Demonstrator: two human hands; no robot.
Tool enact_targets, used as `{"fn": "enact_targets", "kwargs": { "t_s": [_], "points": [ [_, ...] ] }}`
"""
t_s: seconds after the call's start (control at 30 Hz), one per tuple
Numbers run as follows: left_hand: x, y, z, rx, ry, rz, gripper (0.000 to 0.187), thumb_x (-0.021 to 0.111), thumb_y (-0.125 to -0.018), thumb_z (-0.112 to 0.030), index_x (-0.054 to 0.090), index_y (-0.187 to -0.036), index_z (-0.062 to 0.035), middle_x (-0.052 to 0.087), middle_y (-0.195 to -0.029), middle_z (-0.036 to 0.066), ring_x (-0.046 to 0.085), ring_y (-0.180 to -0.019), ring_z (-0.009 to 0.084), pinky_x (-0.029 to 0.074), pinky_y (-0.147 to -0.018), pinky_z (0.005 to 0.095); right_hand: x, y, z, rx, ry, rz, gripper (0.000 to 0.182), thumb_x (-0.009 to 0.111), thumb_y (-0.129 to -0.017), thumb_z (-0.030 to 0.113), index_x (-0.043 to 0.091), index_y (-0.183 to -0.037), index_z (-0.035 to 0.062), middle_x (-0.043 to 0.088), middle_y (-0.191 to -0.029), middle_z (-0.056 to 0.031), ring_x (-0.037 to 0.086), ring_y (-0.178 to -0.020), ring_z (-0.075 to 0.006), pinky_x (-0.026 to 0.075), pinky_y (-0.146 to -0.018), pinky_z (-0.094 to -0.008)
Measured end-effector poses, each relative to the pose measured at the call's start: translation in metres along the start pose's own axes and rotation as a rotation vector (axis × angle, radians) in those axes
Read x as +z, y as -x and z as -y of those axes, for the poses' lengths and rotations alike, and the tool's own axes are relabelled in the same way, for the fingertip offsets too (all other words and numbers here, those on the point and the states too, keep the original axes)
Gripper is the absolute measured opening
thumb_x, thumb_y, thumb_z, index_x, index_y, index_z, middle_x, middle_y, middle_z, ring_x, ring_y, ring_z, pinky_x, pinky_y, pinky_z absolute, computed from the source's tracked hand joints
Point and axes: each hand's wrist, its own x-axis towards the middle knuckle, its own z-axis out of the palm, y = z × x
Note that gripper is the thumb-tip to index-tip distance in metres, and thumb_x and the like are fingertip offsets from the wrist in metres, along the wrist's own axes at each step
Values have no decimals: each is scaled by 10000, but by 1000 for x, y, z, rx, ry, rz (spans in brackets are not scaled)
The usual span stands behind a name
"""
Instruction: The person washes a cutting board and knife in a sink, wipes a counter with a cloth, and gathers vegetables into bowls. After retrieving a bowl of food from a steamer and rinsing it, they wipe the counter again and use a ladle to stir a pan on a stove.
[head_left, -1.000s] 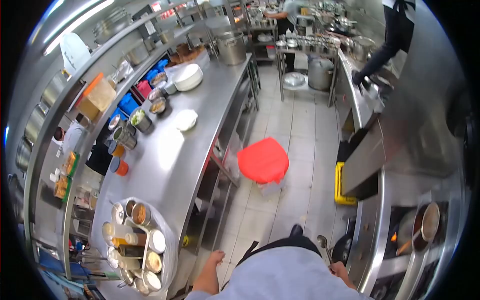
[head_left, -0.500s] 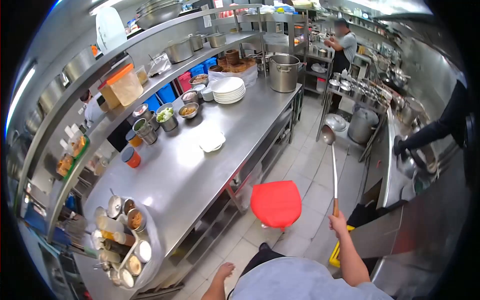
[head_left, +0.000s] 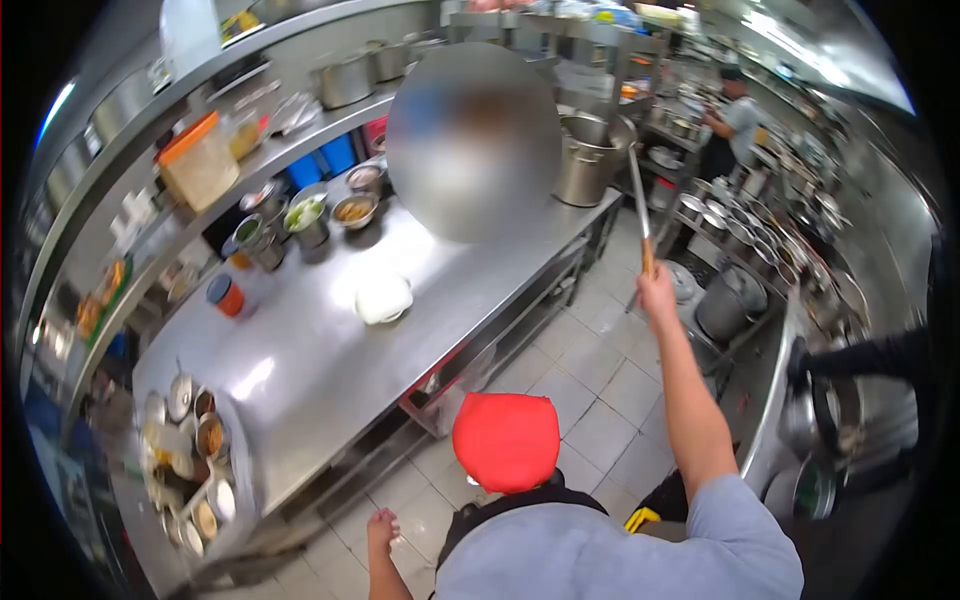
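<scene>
My right hand (head_left: 657, 290) is wrapped round the wooden grip of a long-handled ladle (head_left: 637, 195), arm stretched forward. The ladle's bowl is up at the right rim of a tall steel stockpot (head_left: 580, 178), overlapping it in this view. That pot stands on the far end of the steel table (head_left: 330, 400). Down by my body, my left hand (head_left: 382, 528) hangs over the tiled floor, holding nothing, its fingers loosely apart. In front of me is a red stool (head_left: 507, 442).
White dishes (head_left: 383, 299) and bowls of food (head_left: 355, 211) sit on the table, with a cluster of seasoning containers (head_left: 190, 455) at its near end. A blurred patch hides part of the table. Right of the aisle stand a pot rack (head_left: 730, 300), a dark-sleeved arm (head_left: 860, 360) and, farther back, a person (head_left: 738, 120).
My right hand has moved forward and up, bringing the ladle from over the aisle to the stockpot. The view has shifted, and the red stool is nearer my body.
</scene>
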Motion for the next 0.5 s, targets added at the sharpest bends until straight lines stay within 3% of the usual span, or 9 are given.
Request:
{"fn": "enact_targets", "kwargs": {
  "t_s": [0.07,0.13,0.17,0.2,0.27,0.37,0.43,0.5],
  "points": [
    [23,31,-6,-7,80,-101,233,541,-937,-179,574,-1149,-85,643,-918,69,584,-626,155,490,-502,278,17,-78,12,-39,41,-20,158,559,-818,86,461,-941,88,461,-651,15,441,-480,-92,365,-404,-260],
    [50,71,25,-47,176,-222,240,538,-933,-168,577,-1158,-91,645,-917,64,583,-632,151,488,-509,275,26,-147,26,-85,22,166,172,569,-841,85,508,-1000,113,458,-660,36,410,-497,-56,359,-417,-233],
    [62,86,43,-85,178,-213,272,560,-915,-177,576,-1174,-96,647,-913,60,584,-635,155,487,-517,283,39,-171,30,-57,-160,168,94,581,-859,111,505,-915,108,422,-612,35,406,-469,-75,356,-417,-254],
    [75,99,59,-118,182,-197,306,583,-896,-187,575,-1190,-102,648,-909,55,585,-638,159,487,-525,290,49,-198,40,-17,-153,205,73,579,-882,108,507,-868,114,400,-608,49,393,-466,-60,343,-408,-234],
    [107,137,100,-227,197,-269,330,599,-881,-202,575,-1196,-104,649,-904,54,585,-635,164,485,-528,304,65,-275,26,-47,-231,368,81,616,-885,136,576,-951,111,476,-685,38,455,-519,-60,353,-411,-221],
    [154,205,160,-397,236,-325,369,632,-859,-246,576,-1193,-102,647,-891,57,578,-611,175,476,-525,341,87,-319,37,-38,-230,265,354,644,-897,195,504,-1205,90,581,-877,-10,568,-659,-103,428,-479,-231],
    [184,243,186,-550,301,-367,346,633,-864,-254,579,-1170,-102,642,-880,51,573,-597,179,470,-511,343,101,-333,32,13,-324,299,582,649,-897,204,350,-1388,110,594,-1016,-41,600,-783,-148,473,-579,-263],
    [209,268,209,-598,366,-388,339,635,-864,-262,579,-1158,-103,638,-870,46,567,-591,180,466,-504,343,119,-331,8,40,-401,390,676,640,-903,201,253,-1454,143,596,-1119,-60,604,-857,-174,481,-654,-282]
  ]
}}
